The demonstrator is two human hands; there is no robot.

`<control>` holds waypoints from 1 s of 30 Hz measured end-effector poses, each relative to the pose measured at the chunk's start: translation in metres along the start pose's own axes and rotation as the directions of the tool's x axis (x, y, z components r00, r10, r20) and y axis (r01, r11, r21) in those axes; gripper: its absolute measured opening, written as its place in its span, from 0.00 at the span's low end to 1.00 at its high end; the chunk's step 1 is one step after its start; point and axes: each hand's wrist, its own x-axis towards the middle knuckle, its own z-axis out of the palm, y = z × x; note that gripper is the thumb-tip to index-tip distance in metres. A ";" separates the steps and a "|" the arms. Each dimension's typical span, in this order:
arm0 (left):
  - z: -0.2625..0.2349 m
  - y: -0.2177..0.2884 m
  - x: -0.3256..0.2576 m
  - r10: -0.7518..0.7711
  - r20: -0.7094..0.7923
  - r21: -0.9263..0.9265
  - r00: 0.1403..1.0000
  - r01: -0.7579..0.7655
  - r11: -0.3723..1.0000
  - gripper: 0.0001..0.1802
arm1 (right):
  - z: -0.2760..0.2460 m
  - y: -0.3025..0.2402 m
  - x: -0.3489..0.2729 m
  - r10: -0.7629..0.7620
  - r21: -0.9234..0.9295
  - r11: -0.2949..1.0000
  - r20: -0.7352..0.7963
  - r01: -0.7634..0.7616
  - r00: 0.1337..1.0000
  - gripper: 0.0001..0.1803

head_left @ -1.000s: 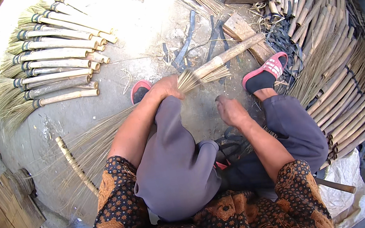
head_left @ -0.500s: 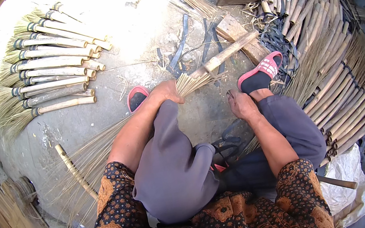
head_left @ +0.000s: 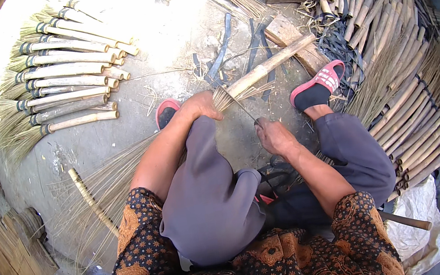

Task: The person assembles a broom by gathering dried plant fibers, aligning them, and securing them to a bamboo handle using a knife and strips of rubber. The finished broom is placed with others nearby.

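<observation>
Left hand (head_left: pixel 201 106) clamped around the broom (head_left: pixel 256 72) where bristles meet bamboo handle, on the floor between the red sandals (head_left: pixel 317 84). Handle's long axis runs up-right from that grip. Right hand (head_left: pixel 272 136), just below-right of the broom, pinches a thin strip (head_left: pixel 239 103) leading to the binding point.

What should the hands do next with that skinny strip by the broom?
Probably pull the thin strip tight with the right hand. It runs from that hand up to where the straw bundle meets the bamboo handle, and the left hand clamps the bundle there, so it looks ready for binding.
</observation>
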 end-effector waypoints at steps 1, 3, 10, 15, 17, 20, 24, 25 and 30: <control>0.002 0.005 -0.004 -0.027 -0.058 0.032 0.998 0.029 0.999 0.33 | 0.002 0.003 0.002 -0.033 -0.034 0.999 0.034 0.034 0.999 0.18; 0.011 0.014 -0.016 -0.139 -0.289 0.129 0.947 0.183 0.975 0.37 | -0.002 0.012 0.010 -0.072 0.011 0.997 -0.050 0.073 0.996 0.18; -0.006 -0.003 -0.005 0.041 -0.035 -0.099 0.999 -0.044 0.994 0.29 | -0.034 0.056 0.031 0.134 0.069 0.991 -0.346 -0.118 0.929 0.17; 0.004 -0.006 0.014 0.065 0.017 -0.217 0.998 -0.060 0.974 0.25 | -0.028 0.054 0.019 -0.084 -0.147 0.987 -0.075 0.072 0.994 0.15; 0.002 -0.008 0.015 0.097 -0.008 -0.234 0.995 -0.096 0.967 0.25 | -0.025 0.046 0.019 -0.057 -0.058 0.997 -0.170 0.048 0.984 0.14; -0.003 -0.005 0.006 0.142 0.005 -0.234 0.990 -0.137 0.963 0.26 | -0.014 0.032 0.014 -0.075 -0.010 0.997 -0.082 0.074 0.994 0.15; 0.003 0.017 -0.014 -0.090 -0.179 0.047 0.980 0.100 0.994 0.39 | -0.005 0.024 0.015 -0.088 -0.005 0.996 -0.008 0.088 0.996 0.16; 0.006 0.023 -0.018 -0.167 -0.285 0.139 0.944 0.213 0.967 0.43 | -0.005 0.025 0.017 -0.091 0.041 0.995 -0.030 0.092 0.995 0.17; -0.005 0.013 -0.010 -0.158 -0.085 0.026 0.984 0.161 0.987 0.43 | -0.002 0.034 0.023 0.039 0.261 0.965 -0.191 0.012 0.981 0.18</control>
